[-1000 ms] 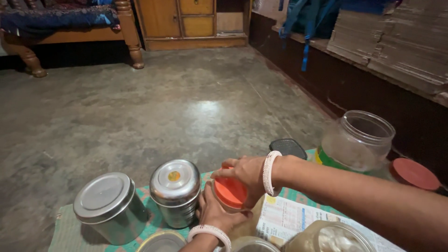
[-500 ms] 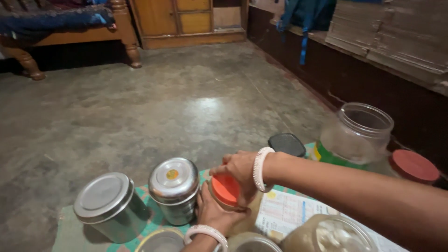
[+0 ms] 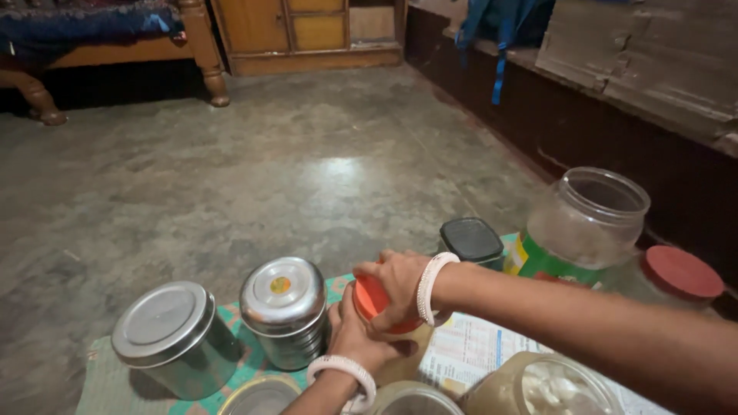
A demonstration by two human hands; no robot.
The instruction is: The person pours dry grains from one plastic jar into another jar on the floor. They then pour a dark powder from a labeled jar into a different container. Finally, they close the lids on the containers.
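Round orange plastic lid sits atop a jar at the front of the patterned green floor mat, just right of the small domed steel canister, the reference point here. Head view: the right hand is cupped over the lid, fingers closed on its rim; the left hand grips the jar body beneath. Against the preceding second, the right hand's fingers have shifted round the rim, consistent with a turning motion. Left of the canister stands a wider flat-lidded steel tin; well right, an open clear plastic jar.
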